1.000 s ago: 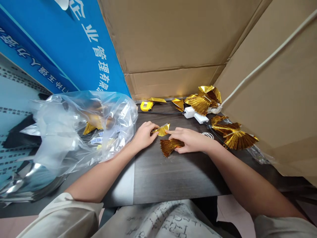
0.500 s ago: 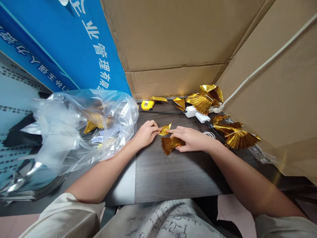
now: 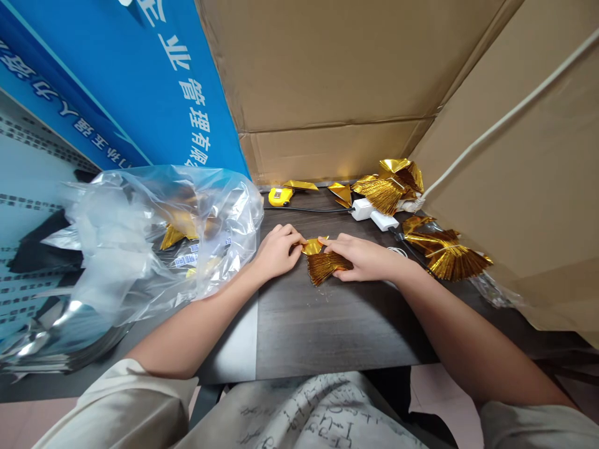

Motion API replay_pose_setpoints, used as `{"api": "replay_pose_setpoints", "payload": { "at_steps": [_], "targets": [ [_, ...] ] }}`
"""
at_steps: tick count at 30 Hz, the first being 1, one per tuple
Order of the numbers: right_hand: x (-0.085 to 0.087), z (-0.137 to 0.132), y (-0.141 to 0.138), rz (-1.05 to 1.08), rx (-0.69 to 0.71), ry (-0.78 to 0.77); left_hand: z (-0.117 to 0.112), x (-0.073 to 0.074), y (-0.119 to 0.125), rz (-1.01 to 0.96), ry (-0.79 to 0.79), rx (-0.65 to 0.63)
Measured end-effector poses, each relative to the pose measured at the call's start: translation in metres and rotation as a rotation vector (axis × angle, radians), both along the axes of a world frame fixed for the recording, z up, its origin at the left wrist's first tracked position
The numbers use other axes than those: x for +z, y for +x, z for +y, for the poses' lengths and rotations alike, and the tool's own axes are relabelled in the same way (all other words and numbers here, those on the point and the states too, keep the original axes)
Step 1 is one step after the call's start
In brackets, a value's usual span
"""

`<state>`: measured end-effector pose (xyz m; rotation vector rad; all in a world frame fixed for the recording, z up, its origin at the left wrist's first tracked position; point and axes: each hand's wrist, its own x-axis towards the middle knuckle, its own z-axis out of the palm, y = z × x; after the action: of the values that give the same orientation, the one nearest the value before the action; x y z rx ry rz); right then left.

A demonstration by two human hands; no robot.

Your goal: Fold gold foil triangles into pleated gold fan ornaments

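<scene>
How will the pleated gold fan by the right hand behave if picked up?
The pleated gold foil fan is likely light and springy, given its thin folds. Its fine creases may crush under a hard grip. Being flat, it should not roll, though its shiny face may slide on the tabletop.

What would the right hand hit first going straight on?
The right hand would meet the small folded gold foil piece first, seemingly already at its fingertips; the left hand lies just behind.
</scene>
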<state>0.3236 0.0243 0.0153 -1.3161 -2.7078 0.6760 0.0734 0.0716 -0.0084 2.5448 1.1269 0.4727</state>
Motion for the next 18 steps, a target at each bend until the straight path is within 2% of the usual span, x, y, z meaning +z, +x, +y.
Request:
{"api": "replay_pose_setpoints", "payload": {
  "at_steps": [4,9,15,18],
  "targets": [
    [-0.001,-0.001,-0.001,-0.008,-0.023,-0.009,-0.007,0.005,0.006,0.021,-0.032,0.161],
    [-0.004,-0.001,0.000,0.035,0.000,0.020,-0.008,0.008,0.011,0.168,-0.035,0.303],
    [-0.005,-0.001,-0.004,0.040,0.044,0.036,-0.005,0.014,0.016,0.265,-0.104,0.351],
    [-0.006,-0.002,-0.007,0.065,0.073,0.051,-0.002,0.016,0.014,0.254,-0.121,0.344]
  ]
}}
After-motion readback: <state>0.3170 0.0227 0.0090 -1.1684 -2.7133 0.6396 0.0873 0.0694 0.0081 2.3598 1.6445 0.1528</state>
